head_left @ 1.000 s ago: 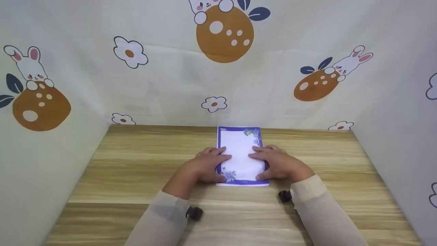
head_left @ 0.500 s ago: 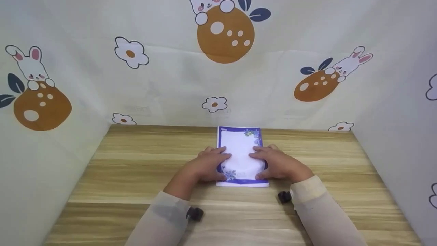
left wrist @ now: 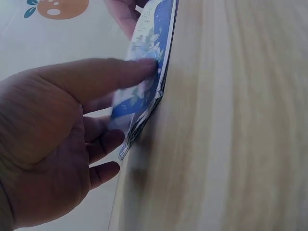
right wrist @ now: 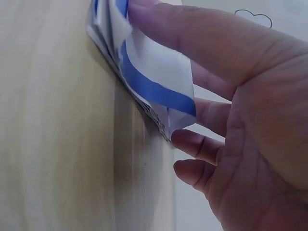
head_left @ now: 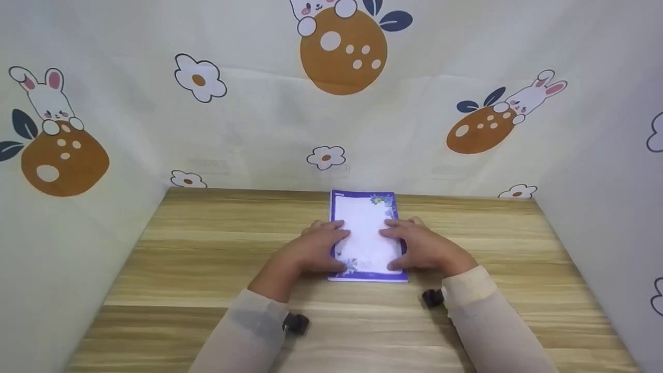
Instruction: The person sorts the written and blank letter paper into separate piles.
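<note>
A booklet [head_left: 365, 243] with a white face, a purple-blue border and blue flowers in two corners lies on the wooden table, long side pointing away from me. My left hand [head_left: 316, 248] holds its left side and my right hand [head_left: 422, 246] its right side, fingertips over the white face. In the left wrist view the thumb of the left hand [left wrist: 53, 115] presses on the flowered corner of the booklet [left wrist: 144, 72], fingers at its edge. The right wrist view has the right hand [right wrist: 240, 91] gripping the booklet [right wrist: 159, 67], whose page edges bend and fan slightly.
The wooden table [head_left: 207, 269] extends around the booklet. A pale curtain [head_left: 259, 119] printed with rabbits, oranges and flowers encloses the back and both sides. Small black wrist devices sit at the left cuff [head_left: 297, 324] and the right cuff [head_left: 432, 298].
Both hands stay on the booklet's sides, with only slight finger shifts. Its near edge showed a wider white strip half a second ago and looks flatter now.
</note>
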### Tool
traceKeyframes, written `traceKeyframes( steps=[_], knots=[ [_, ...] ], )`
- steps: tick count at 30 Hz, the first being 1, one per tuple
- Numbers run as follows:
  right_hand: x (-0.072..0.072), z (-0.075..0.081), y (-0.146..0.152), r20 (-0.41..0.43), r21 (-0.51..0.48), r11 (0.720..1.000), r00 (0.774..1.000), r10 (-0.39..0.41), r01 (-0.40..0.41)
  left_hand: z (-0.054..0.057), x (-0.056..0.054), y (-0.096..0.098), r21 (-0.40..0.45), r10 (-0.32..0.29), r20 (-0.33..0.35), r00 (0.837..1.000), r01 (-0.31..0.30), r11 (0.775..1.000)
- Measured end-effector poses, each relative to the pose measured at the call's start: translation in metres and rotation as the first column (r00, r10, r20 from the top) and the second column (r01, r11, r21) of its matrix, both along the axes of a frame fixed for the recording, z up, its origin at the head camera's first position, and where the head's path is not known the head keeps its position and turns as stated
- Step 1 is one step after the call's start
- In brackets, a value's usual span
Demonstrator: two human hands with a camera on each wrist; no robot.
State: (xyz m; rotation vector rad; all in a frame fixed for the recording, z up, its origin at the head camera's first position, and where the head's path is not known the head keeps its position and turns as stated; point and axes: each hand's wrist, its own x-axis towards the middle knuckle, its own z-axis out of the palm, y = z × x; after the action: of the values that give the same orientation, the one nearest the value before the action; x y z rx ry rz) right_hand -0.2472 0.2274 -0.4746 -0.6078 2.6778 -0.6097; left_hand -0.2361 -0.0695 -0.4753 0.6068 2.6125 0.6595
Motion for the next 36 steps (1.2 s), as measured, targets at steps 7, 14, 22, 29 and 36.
traceKeyframes(
  steps=[7,14,22,29,36],
  knots=[
    [-0.008,0.001,-0.004,0.016,-0.195,0.940,0.959,-0.282,0.279,-0.001,-0.006,0.006,0.116,0.213,0.009,0.977,-0.212,0.970],
    [-0.010,0.005,-0.007,0.127,-0.339,0.816,0.882,-0.454,0.468,0.001,-0.007,0.011,0.216,0.366,0.055,0.929,-0.369,0.904],
    [-0.006,0.008,-0.006,0.121,-0.392,0.748,0.836,-0.535,0.536,0.011,0.000,0.017,0.332,0.427,0.082,0.901,-0.428,0.840],
    [0.001,0.015,0.014,0.116,-0.421,0.726,0.826,-0.551,0.543,0.016,0.008,0.034,0.421,0.413,0.083,0.907,-0.407,0.811],
    [0.009,0.021,0.041,0.127,-0.431,0.697,0.803,-0.583,0.574,0.020,0.011,0.061,0.479,0.382,0.079,0.921,-0.371,0.796]
  ],
)
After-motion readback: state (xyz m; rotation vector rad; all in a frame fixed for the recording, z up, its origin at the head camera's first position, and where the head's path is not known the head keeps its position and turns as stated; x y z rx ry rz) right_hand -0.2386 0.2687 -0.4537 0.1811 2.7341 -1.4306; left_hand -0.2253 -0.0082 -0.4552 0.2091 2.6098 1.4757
